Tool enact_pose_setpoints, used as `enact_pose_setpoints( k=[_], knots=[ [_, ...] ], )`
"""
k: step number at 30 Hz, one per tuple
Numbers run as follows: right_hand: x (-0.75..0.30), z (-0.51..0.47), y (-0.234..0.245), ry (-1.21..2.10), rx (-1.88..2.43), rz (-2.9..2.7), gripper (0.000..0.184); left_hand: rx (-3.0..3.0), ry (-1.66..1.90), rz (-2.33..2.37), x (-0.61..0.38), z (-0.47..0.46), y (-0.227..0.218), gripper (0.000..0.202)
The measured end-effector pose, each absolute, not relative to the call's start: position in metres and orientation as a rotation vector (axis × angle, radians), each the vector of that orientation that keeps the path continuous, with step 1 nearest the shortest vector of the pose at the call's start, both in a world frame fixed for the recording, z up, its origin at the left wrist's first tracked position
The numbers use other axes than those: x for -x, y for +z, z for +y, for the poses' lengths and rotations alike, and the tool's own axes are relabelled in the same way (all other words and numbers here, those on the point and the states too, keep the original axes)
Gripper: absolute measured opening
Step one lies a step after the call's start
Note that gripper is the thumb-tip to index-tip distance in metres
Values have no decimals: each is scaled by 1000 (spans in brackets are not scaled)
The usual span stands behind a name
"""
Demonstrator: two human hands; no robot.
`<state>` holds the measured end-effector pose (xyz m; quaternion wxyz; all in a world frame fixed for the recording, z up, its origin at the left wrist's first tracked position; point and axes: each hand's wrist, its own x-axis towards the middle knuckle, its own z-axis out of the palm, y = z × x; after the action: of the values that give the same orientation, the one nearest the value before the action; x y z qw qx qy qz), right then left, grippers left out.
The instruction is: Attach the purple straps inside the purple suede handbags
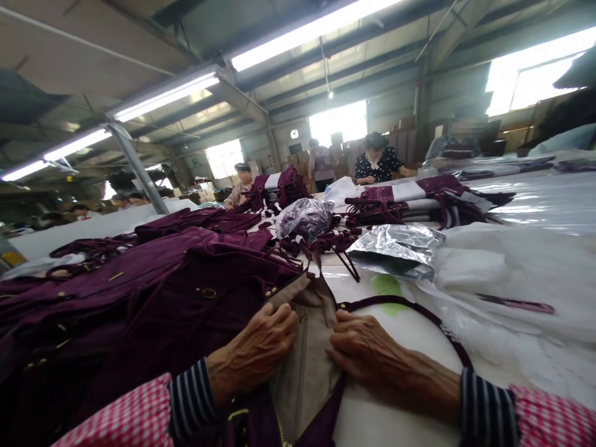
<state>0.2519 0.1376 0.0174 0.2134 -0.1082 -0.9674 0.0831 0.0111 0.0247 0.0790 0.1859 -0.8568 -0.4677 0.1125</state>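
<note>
A dark purple velvet bag (pixel 186 310) lies open in front of me, its grey-beige lining (pixel 307 360) turned up between my hands. My left hand (pixel 254 351) is curled over the left edge of the opening, fingers bent on the lining. My right hand (pixel 367 351) presses on the right edge, fingers closed together against the lining. A thin purple strap (pixel 419 310) loops out to the right of my right hand. Both wrists show striped cuffs under red-checked sleeves.
A heap of more purple bags (pixel 116 267) fills the left of the table. Clear and silvery plastic wrappers (pixel 400 248) and white packing sheets (pixel 512 279) lie to the right. Stacked purple bags (pixel 410 198) sit further back. Other people work at the far end (pixel 377 162).
</note>
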Motion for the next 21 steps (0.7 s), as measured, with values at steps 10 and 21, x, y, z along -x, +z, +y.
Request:
enact_pose_setpoints(
  k=[10,21],
  knots=[
    [-169,156,13,-48,465,-2751,16,2425,-139,-1527,-1,33,59,22],
    [-160,141,9,-132,574,-2737,10,2350,-489,-1634,15,39,32,34]
  ],
)
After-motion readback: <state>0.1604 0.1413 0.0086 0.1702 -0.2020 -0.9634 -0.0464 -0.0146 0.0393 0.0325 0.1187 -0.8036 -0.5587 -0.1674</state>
